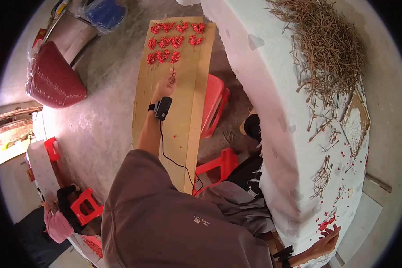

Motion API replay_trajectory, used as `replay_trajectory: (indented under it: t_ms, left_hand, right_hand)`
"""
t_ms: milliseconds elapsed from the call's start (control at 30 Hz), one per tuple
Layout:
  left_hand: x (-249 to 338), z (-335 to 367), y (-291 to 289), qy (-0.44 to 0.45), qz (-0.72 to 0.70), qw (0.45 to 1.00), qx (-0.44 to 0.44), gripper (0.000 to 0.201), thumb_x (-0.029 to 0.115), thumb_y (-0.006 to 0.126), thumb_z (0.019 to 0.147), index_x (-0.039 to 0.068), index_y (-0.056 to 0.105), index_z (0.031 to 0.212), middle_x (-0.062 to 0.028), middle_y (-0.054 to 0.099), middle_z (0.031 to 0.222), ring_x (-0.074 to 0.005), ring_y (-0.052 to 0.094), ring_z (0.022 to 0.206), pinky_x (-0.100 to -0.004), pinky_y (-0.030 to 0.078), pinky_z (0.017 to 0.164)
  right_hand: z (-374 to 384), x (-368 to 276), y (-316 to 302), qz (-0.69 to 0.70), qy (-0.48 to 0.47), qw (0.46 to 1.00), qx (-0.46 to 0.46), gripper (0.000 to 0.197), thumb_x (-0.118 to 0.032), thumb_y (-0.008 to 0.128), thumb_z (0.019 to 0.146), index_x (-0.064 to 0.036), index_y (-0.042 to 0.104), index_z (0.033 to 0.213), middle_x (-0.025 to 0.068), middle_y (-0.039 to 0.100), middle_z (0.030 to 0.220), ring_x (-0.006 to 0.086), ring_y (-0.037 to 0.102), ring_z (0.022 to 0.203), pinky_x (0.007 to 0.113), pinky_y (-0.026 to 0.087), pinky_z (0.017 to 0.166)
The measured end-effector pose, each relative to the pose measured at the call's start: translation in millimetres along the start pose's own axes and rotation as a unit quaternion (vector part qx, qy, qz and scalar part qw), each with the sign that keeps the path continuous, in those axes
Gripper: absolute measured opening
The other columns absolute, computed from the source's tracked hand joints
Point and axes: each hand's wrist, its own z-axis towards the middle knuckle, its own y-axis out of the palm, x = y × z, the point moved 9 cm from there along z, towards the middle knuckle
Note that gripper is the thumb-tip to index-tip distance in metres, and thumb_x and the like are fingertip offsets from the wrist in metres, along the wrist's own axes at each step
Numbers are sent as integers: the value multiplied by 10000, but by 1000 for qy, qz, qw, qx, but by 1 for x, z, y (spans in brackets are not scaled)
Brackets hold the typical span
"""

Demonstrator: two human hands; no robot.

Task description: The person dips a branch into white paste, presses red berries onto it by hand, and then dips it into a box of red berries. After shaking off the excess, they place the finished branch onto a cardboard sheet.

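Observation:
My left hand (166,84) reaches over a long cardboard sheet (183,89). Its fingers are drawn together at the lower end of a bunch of red berries (175,57), where a thin stem seems to meet the fingertips. Further bunches of red berries (163,42) lie in three rows toward the sheet's far end. At the lower right, my right hand (327,243) has its fingers apart and holds nothing I can see. Just beyond its fingertips, a small heap of loose red berries (327,224) rests on the white-covered table (277,147).
A pile of bare brown twigs (321,40) covers the table's far end, with loose stems (322,176) nearer. Red plastic stools (214,105) stand beside the cardboard. A black cable (165,154) hangs from my left wrist device. Another person (58,228) sits at the lower left.

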Motion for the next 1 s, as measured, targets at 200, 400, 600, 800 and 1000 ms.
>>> replay_trajectory:
  t_ms: [200, 400, 600, 800, 1000]
  left_hand:
    - [-3, 6, 1, -5, -57, 998, -2, 226, 35, 524, 964, 16, 586, 1180, -61, 638, 1035, -142, 603, 928, -243, 532, 835]
    - [7, 6, 3, 28, -46, 998, -16, 212, 32, 523, 966, -2, 591, 1165, -75, 638, 1048, -158, 614, 934, -244, 548, 841]
    - [9, 4, 2, 13, -8, 1000, -7, 182, 102, 597, 940, -4, 647, 1079, -84, 660, 983, -146, 636, 882, -235, 560, 783]
    - [47, -51, 31, 139, 500, 837, 175, 302, 282, 763, 815, -13, 724, 863, -110, 703, 756, -197, 679, 720, -290, 558, 711]
    - [57, -83, 89, 361, 656, 634, 194, 359, 330, 802, 711, -18, 731, 763, -184, 678, 678, -315, 685, 693, -387, 524, 701]
  right_hand:
    - [3, -3, -7, -4, 7, 1000, 12, 473, -451, 442, 1009, -71, 722, 1031, 26, 633, 673, 94, 557, 536, 254, 355, 432]
    - [0, -16, -1, -14, -1, 1000, -5, 463, -424, 445, 1015, -47, 714, 1007, 38, 641, 664, 95, 559, 537, 252, 386, 450]
    - [-3, -13, 8, -8, -32, 999, -17, 461, -423, 445, 1014, -51, 716, 1019, 45, 646, 676, 107, 558, 540, 262, 377, 444]
    - [-7, -20, 7, -3, -18, 1000, -22, 451, -408, 453, 1015, -41, 714, 1009, 42, 642, 676, 107, 561, 552, 269, 403, 466]
    - [-9, -27, 19, 5, -24, 999, -30, 442, -402, 456, 1016, -49, 720, 993, 26, 635, 675, 85, 546, 545, 250, 364, 435]
